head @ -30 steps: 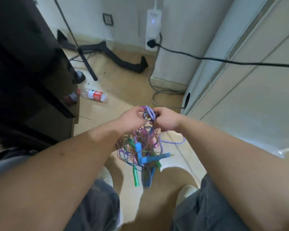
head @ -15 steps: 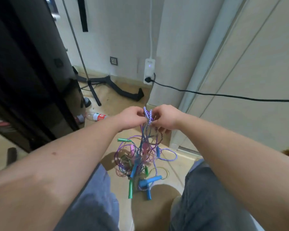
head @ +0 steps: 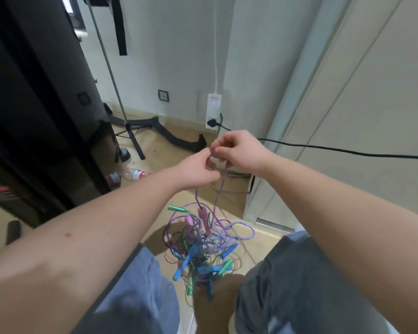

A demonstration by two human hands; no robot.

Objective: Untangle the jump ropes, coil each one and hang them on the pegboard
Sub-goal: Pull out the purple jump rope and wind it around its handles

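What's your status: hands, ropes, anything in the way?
Left hand and right hand both pinching one purple rope up high. Tangle hangs below, nothing coiled. Pegboard not in view; black power cable runs behind right wrist.

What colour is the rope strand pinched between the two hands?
Purple; the head view shows the strand best.

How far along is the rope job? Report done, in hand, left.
Done: nothing; no rope is freed or coiled. In hand: the left hand and right hand pinch a purple rope above the tangle, which hangs with green, blue and pink handles knotted in. Left: separating every rope, coiling and hanging; no pegboard is in view.
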